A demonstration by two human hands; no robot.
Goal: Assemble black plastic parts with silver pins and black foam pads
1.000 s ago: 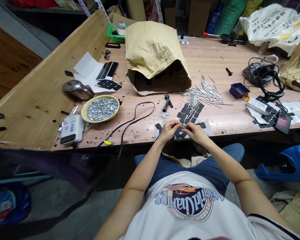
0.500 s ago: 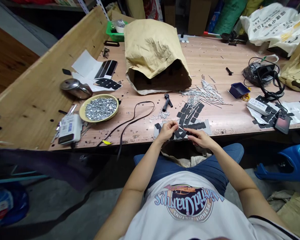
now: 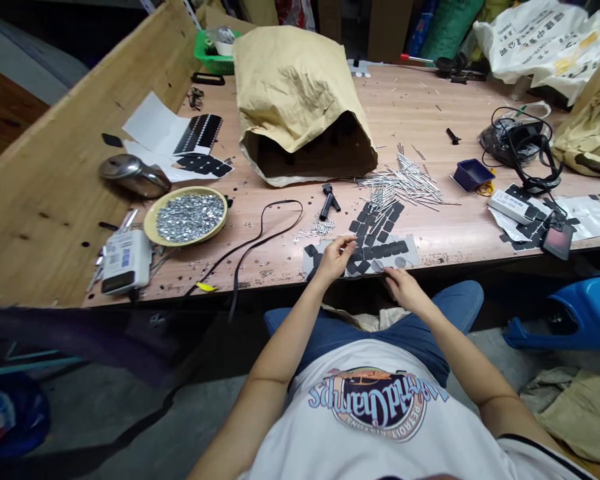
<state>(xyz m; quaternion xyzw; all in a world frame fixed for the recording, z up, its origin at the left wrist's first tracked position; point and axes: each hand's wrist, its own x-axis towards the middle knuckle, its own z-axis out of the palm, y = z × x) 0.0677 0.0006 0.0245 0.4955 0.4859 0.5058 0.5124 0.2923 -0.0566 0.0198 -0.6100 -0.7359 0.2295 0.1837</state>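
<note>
My left hand (image 3: 334,257) rests on a grey sheet (image 3: 410,254) covered with black pads at the table's near edge. Its thumb and fingertips are pinched together over the pads; what they hold is too small to make out. My right hand (image 3: 401,287) hangs just below the table edge, right of the left hand, above my lap. Its fingers are drawn together and point up at the sheet; anything in them is hidden. A heap of thin metal pins (image 3: 401,185) lies behind the sheet, with more black pads (image 3: 375,219) in between.
An open brown paper bag (image 3: 295,93) lies at the table's middle. To the left are a yellow dish of small silver parts (image 3: 187,217), a black cable (image 3: 260,233), a white device (image 3: 121,259) and a metal lid (image 3: 130,175). A blue tray (image 3: 473,174), cables (image 3: 523,140) and a phone (image 3: 555,241) are right.
My hands were together over the sheet, working a thin pin. They have parted: the right hand dropped below the table edge, while the left stayed on the pads. The camera tilted down slightly.
</note>
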